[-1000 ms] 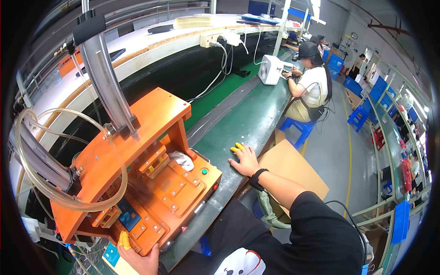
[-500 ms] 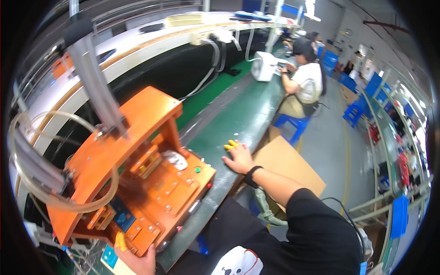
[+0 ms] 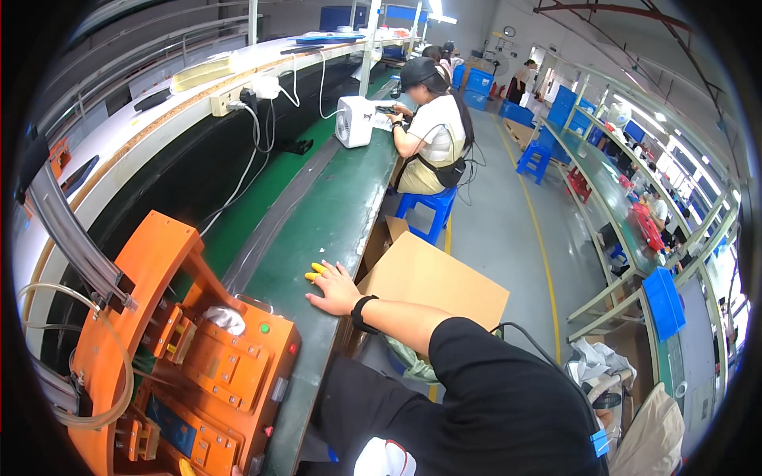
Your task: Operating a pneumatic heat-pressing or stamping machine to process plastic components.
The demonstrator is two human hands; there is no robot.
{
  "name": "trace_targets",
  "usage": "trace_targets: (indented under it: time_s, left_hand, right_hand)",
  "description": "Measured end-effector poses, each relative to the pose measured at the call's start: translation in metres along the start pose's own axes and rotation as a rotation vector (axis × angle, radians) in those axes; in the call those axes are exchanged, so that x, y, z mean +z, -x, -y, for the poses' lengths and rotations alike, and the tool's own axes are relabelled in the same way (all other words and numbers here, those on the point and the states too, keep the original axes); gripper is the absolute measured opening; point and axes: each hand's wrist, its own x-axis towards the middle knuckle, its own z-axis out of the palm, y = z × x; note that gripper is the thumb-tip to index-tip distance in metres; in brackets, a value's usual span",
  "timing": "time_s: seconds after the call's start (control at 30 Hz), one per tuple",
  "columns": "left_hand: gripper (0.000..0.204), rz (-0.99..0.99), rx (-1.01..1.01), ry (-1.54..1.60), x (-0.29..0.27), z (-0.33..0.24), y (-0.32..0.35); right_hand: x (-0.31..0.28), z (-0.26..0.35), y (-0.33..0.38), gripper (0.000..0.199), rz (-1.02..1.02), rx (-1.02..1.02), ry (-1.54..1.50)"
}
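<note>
My right hand (image 3: 335,293), with yellow finger covers on two fingers and a black band at the wrist, rests on the green bench top (image 3: 317,230) near its edge. Its fingers are spread and it holds nothing. Of my left hand (image 3: 187,468) only fingertips, one with a yellow cover, show at the lower edge, by the front of the orange press machine (image 3: 232,376); the rest is cut off. On the machine's bed lie a crumpled white piece (image 3: 225,319) and a dark blue flat piece (image 3: 171,422). Green and red buttons sit on its right side.
An open cardboard box (image 3: 435,290) stands beside the bench. Farther along, a person sits on a blue stool (image 3: 429,213) near a white fan (image 3: 354,122). Clear hoses (image 3: 119,389) loop off the machine's left. A cable runs behind my right arm.
The view has swung right and up, so the machine sits farther left and lower. My left hand has mostly left the picture; my right hand stays spread on the bench.
</note>
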Motion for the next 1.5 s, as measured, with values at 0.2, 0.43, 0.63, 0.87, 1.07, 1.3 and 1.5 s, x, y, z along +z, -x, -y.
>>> trace_targets:
  time_s: [0.2, 0.43, 0.63, 0.87, 1.07, 1.3, 1.5]
  left_hand:
    - [0.075, 0.060, -0.040, -0.019, -0.009, -0.010, -0.006]
    - [0.074, 0.055, -0.018, -0.031, -0.010, -0.010, -0.007]
    - [0.076, 0.025, -0.008, -0.039, -0.006, -0.005, -0.003]
    - [0.076, 0.050, -0.029, -0.029, -0.007, -0.005, -0.003]
    - [0.079, 0.017, -0.001, -0.079, -0.002, 0.002, 0.002]
    - [0.080, -0.004, 0.047, -0.132, 0.002, 0.006, 0.005]
    - [0.080, -0.013, 0.018, -0.038, 0.002, 0.006, 0.004]
  right_hand:
    - [0.000, 0.002, 0.000, 0.060, -0.006, -0.009, -0.006]
    - [0.001, 0.002, 0.000, 0.060, 0.019, 0.004, -0.013]
    - [0.001, 0.001, 0.000, 0.060, -0.005, -0.005, -0.021]
    - [0.002, 0.000, 0.000, 0.059, -0.002, -0.001, -0.010]
    - [0.003, 0.000, 0.001, 0.058, -0.017, -0.006, -0.016]
    - [0.006, 0.000, 0.000, 0.057, -0.025, -0.010, -0.017]
    - [0.006, 0.000, 0.000, 0.056, -0.032, -0.010, -0.015]
